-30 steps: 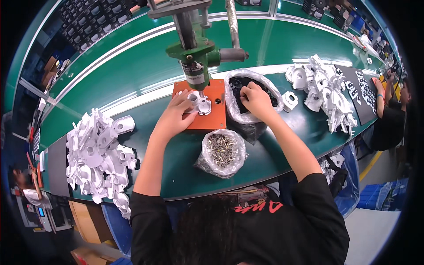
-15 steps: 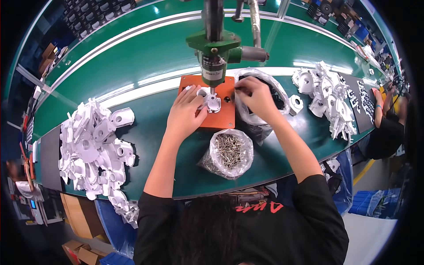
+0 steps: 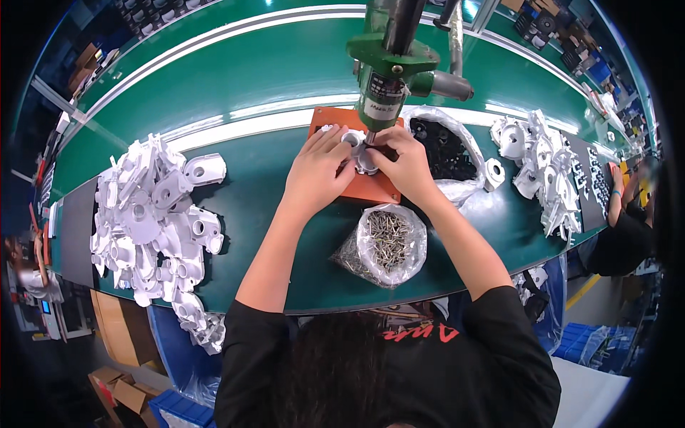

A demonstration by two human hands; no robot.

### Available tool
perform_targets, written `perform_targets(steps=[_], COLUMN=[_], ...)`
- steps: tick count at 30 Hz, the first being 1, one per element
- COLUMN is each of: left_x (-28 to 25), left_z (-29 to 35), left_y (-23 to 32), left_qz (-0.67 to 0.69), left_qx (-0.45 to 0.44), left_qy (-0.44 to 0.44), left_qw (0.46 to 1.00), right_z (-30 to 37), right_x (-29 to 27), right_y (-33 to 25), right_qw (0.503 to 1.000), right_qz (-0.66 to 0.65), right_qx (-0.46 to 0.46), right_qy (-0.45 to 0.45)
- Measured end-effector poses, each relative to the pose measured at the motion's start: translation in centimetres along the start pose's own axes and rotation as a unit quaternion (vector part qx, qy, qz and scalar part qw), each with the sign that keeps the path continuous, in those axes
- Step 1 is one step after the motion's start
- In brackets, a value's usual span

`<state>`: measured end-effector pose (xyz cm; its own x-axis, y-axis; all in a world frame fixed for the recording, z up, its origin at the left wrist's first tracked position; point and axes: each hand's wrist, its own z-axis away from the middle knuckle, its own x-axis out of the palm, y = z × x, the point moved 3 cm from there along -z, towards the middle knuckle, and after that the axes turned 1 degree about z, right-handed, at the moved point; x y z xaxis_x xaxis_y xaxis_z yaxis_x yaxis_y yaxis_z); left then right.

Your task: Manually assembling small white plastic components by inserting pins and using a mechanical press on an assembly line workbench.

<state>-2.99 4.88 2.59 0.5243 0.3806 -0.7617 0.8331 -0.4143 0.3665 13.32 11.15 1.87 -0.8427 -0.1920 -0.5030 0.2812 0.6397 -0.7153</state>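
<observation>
A white plastic part [image 3: 366,161] with a round ring lies on the orange fixture plate [image 3: 378,190], under the tip of a green press [image 3: 385,93]. My left hand [image 3: 321,171] grips the part from its left side, fingers along the far edge and thumb at the near edge. From the right, my right hand [image 3: 405,162] reaches over the part, thumb and fingers closed together just beside the press tip. Whatever is between those fingers is hidden.
In front of the plate stands a clear bag of metal screws [image 3: 389,239]. Behind my right hand is a bag of black parts [image 3: 446,153]. White parts are heaped at left [image 3: 143,228] and right [image 3: 539,167]. A co-worker's hand [image 3: 616,175] shows at far right.
My right hand has left the bag of black parts and moved left onto the white part. My left hand remains on that part. The whole view has shifted somewhat.
</observation>
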Motion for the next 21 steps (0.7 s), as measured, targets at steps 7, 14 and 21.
perform_targets(steps=[7,14,21], left_x=[0.1,0.0,0.1], left_z=[-0.1,0.0,-0.1], left_y=[0.0,0.0,0.0], left_qz=[-0.002,-0.003,0.007], left_qx=[0.000,-0.005,-0.007], left_qy=[-0.005,0.004,-0.001], left_qw=[1.000,1.000,1.000], right_z=[1.5,1.3,5.8], right_x=[-0.4,-1.9,-4.0], right_y=[-1.2,-4.1,-6.4], right_qw=[0.979,0.962,0.967], right_qz=[0.126,0.189,0.083], right_qx=[-0.154,-0.181,-0.071], right_qy=[-0.034,-0.077,-0.228])
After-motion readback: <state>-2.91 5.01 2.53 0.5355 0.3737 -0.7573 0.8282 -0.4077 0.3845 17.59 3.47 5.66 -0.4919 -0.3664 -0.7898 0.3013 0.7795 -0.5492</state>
